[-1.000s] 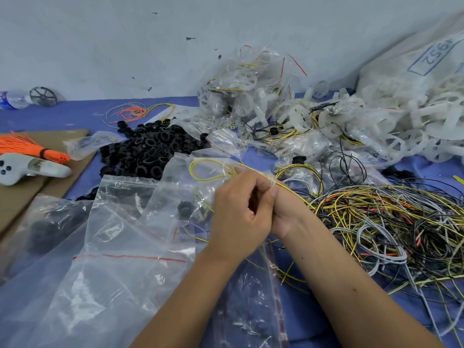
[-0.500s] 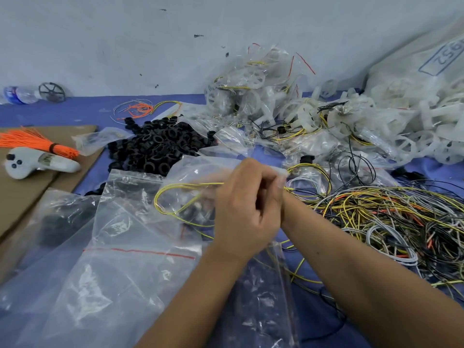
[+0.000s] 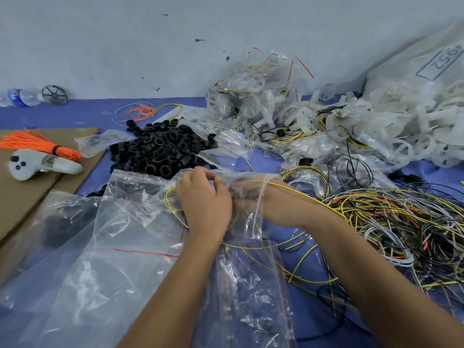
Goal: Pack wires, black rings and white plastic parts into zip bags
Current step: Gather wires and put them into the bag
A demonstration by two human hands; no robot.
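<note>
My left hand (image 3: 204, 204) pinches the clear zip bag's (image 3: 247, 197) mouth while my right hand (image 3: 247, 195), inside and hidden, feeds the yellow wire (image 3: 296, 190) trailing right.

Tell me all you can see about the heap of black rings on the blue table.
The heap of black rings is a loose pile of many small, matte black rings, plastic or rubber by their look, lying at all angles. It sits on the blue table, behind the left hand and right of the brown cardboard. Clear zip bags overlap its near edge. Neither hand touches it.
</note>
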